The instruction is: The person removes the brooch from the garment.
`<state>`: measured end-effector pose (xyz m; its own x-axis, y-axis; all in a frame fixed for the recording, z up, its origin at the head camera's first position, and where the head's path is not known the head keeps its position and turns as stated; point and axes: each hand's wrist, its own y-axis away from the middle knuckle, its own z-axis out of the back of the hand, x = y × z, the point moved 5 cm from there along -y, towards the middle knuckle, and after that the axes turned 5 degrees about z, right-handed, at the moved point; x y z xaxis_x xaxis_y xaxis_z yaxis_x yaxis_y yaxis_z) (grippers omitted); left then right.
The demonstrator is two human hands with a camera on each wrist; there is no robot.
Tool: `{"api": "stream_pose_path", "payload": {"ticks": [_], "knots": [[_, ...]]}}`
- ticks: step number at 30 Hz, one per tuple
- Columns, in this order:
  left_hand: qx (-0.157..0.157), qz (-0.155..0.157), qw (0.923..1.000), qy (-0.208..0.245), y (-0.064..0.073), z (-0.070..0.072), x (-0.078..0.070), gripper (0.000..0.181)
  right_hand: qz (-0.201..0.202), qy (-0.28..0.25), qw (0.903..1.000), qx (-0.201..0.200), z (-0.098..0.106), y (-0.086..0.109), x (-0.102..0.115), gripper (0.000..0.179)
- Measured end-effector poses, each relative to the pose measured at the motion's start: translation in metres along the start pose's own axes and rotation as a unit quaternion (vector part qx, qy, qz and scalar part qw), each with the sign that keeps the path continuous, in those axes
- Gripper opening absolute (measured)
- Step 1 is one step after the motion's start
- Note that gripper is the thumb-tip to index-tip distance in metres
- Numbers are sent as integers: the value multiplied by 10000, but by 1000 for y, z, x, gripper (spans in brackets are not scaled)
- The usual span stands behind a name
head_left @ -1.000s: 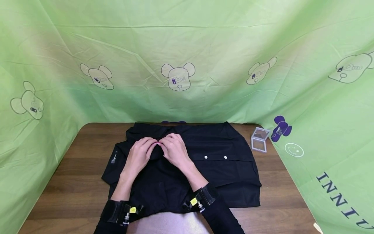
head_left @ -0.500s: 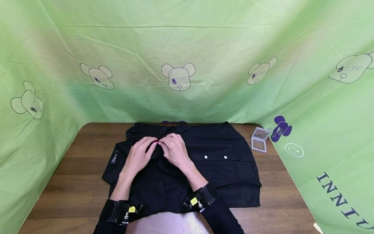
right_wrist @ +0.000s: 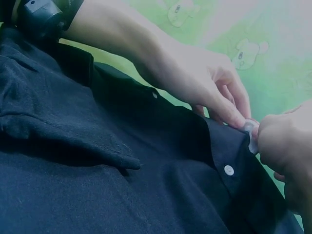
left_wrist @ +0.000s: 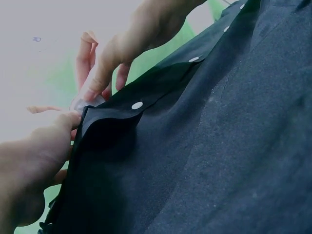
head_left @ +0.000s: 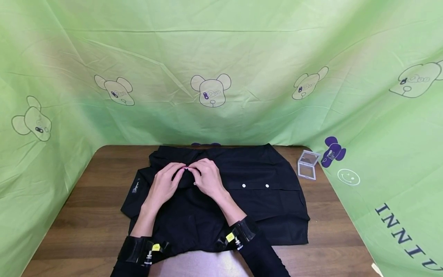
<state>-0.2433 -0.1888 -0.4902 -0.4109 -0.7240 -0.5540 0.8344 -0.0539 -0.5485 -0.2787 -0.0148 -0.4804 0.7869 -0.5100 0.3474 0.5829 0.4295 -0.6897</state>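
A black button-up shirt (head_left: 263,207) lies spread over the table, white buttons (head_left: 243,186) along its front edge. At its left part, my left hand (head_left: 165,181) and right hand (head_left: 207,179) meet fingertip to fingertip. Both pinch a small whitish piece (right_wrist: 252,134) at the raised edge of the shirt front; a pink-red line shows on it in the head view. Its exact kind cannot be made out. In the left wrist view, a white button (left_wrist: 137,105) sits on the fabric close to the pinched spot. Another button (head_left: 195,184) shows beneath my right thumb.
An open clear case with pale frames (head_left: 306,165) lies at the table's right back corner. The brown wooden table (head_left: 83,215) is enclosed by a green printed cloth (head_left: 159,46) at the back and sides. A printed label (head_left: 135,186) shows on the shirt's left part.
Both hands stay nearly in place, with small finger shifts around the whitish piece. The button beneath my right thumb has become easier to see.
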Motion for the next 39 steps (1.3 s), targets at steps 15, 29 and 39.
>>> {"api": "stream_pose_path", "payload": {"ticks": [15, 29, 39], "knots": [[21, 267, 9996, 96, 1, 0, 5, 19, -330, -610, 9975, -116, -2, 1, -3, 7], [-85, 205, 9997, 140, 1, 1, 6, 10, -422, -679, 9968, -53, -4, 1, -4, 8], [-85, 234, 9996, 109, 0, 1, 5, 11, -339, -610, 9976, -48, -5, 1, -3, 9]]}}
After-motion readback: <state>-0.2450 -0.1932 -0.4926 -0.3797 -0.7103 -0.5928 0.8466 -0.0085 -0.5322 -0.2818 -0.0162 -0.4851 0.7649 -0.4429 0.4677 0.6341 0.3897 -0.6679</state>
